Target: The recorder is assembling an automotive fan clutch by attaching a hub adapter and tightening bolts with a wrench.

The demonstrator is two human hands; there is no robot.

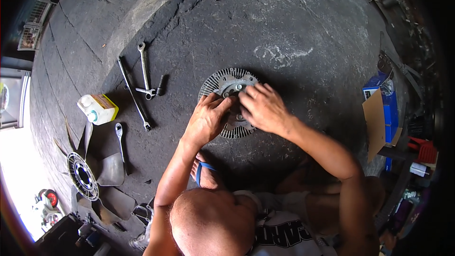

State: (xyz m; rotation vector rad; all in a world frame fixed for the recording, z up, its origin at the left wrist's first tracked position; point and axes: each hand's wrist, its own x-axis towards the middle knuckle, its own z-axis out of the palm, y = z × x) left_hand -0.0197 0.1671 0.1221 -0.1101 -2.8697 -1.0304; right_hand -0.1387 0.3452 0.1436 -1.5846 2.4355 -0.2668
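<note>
A round grey fan clutch (235,74) with a finned rim lies flat on the dark floor in front of me. Bolt heads show on its inner plate. My left hand (204,121) rests over its left side, the fingers bent and the thumb reaching in toward the hub. From the right, my right hand (265,109) bends over the hub with its fingers curled. Both hands look closed at the middle, where the fingers cover whatever they pinch. The centre of the clutch is largely hidden by them.
To the left lie a long bar (134,94), a combination wrench (143,65), a socket (161,85) and a ratchet (121,144). A white-yellow jug (98,108) stands near a bladed fan (84,176). Blue boxes and cardboard (374,125) sit at right. My sandalled foot (208,175) is close by.
</note>
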